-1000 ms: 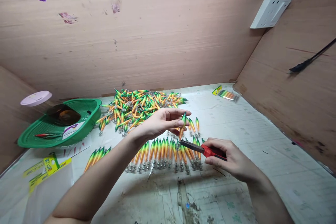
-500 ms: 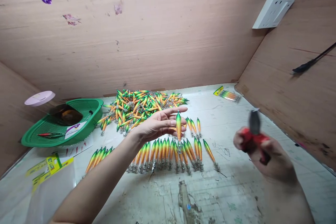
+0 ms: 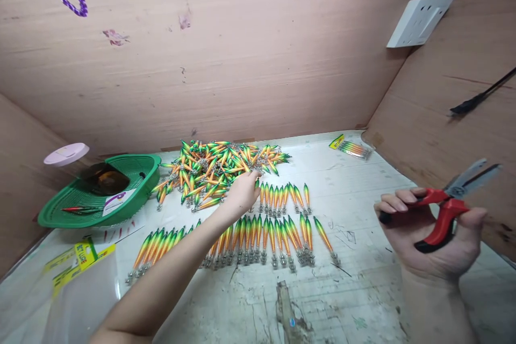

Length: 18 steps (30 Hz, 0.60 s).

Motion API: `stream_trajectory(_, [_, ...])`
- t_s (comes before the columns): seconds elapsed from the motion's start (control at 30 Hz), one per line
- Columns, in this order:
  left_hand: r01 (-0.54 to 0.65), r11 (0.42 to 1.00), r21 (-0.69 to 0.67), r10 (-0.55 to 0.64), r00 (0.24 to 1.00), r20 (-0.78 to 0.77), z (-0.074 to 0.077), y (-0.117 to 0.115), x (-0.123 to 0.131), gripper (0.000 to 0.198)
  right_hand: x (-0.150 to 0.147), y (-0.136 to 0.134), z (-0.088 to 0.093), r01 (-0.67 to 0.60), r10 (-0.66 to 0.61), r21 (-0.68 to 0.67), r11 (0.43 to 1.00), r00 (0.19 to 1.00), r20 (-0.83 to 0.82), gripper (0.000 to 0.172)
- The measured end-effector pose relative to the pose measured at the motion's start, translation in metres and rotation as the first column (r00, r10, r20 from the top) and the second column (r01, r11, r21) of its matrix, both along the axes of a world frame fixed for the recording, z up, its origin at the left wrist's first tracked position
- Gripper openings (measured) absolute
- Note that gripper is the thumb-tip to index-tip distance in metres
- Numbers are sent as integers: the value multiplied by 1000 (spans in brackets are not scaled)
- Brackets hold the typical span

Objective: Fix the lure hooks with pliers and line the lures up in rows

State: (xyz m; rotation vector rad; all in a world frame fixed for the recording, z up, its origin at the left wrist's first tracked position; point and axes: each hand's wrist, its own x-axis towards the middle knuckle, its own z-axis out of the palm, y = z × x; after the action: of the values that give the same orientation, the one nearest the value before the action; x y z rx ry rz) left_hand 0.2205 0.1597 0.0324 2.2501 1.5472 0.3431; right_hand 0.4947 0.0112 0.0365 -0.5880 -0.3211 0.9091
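My left hand (image 3: pixel 243 191) is closed at the left end of a short row of green, yellow and orange squid jigs (image 3: pixel 278 197), just in front of a heaped pile of the same jigs (image 3: pixel 217 164). A jig's green tip shows at its fingertips; the fingers partly hide the rest. A longer row of squid jigs (image 3: pixel 252 234) lies nearer me, partly behind my left forearm. Raised at the right, my right hand (image 3: pixel 433 255) grips red-and-black pliers (image 3: pixel 437 226), whose jaws are spread and hold nothing.
A green basket (image 3: pixel 149 188) with a brown object and red-tipped sticks stands at the left. Clear packets with yellow labels (image 3: pixel 83 258) lie in front of it. A packet of jigs (image 3: pixel 350 148) rests at the back right. Boards wall in the table; a socket (image 3: pixel 421 20) hangs at right.
My left hand has moved left and down with the jig, from above the rows to the short row's end. My right hand has moved right, and the pliers now show with spread jaws.
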Motion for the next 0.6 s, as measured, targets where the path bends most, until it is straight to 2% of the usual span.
stream_trajectory(0.1, [-6,998,63,16,988,-154,-4,1,13,36,-2,-2,2,-29,29,-23,999,1000,10,61])
stream_trajectory(0.2, [-15,991,131,51,960,-275,-3,8,13,28,-1,-4,1,-32,33,-24,999,999,23,60])
stream_trajectory(0.3, [20,975,220,62,932,-357,3,25,1,40,1,-4,-1,-30,30,-9,999,999,27,59])
stream_trajectory(0.37, [108,961,256,6,913,-407,8,40,-9,46,1,-4,-2,-32,32,0,999,999,34,58])
stream_trajectory(0.43, [240,937,256,-102,885,-455,12,55,-17,45,2,-4,-2,-40,40,-5,999,997,62,56])
stream_trajectory(0.53, [422,876,232,-264,823,-503,13,72,-24,39,1,-4,-4,-65,68,-30,997,988,136,51])
stream_trajectory(0.6, [500,834,233,-328,790,-517,14,79,-25,32,1,-4,-5,-84,89,-35,996,981,174,49])
